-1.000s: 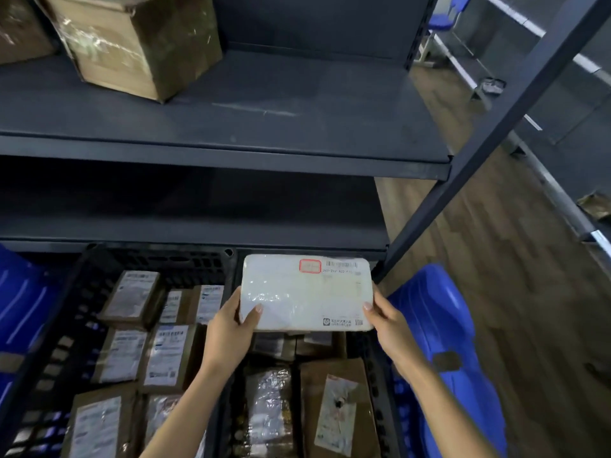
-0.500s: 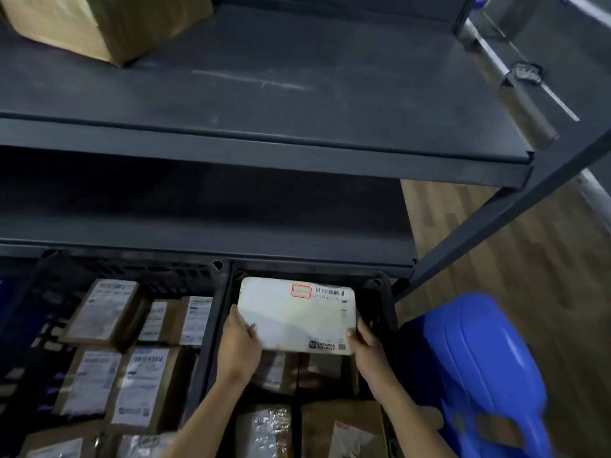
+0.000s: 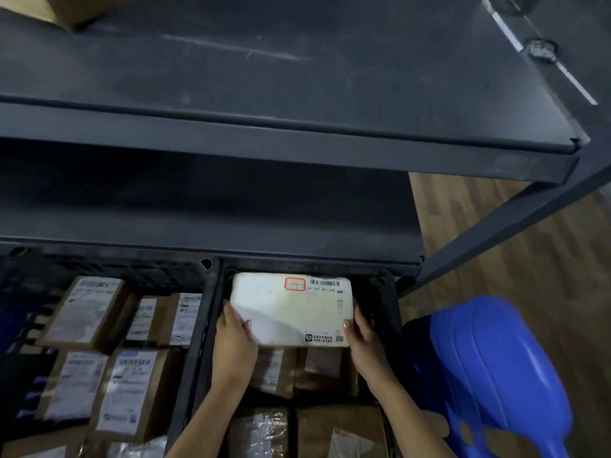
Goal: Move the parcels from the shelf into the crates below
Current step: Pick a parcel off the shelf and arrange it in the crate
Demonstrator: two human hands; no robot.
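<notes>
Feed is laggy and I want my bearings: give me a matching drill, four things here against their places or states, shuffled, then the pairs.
Things:
1 white parcel
2 cardboard box
3 blue plastic seat
4 left crate

Places or states:
A on the upper shelf, far left
B just right of the right crate
C holds labelled brown parcels
D gripped by the left hand and right hand at the right crate's far end

Pairs: 1-D, 2-A, 3-B, 4-C
</notes>
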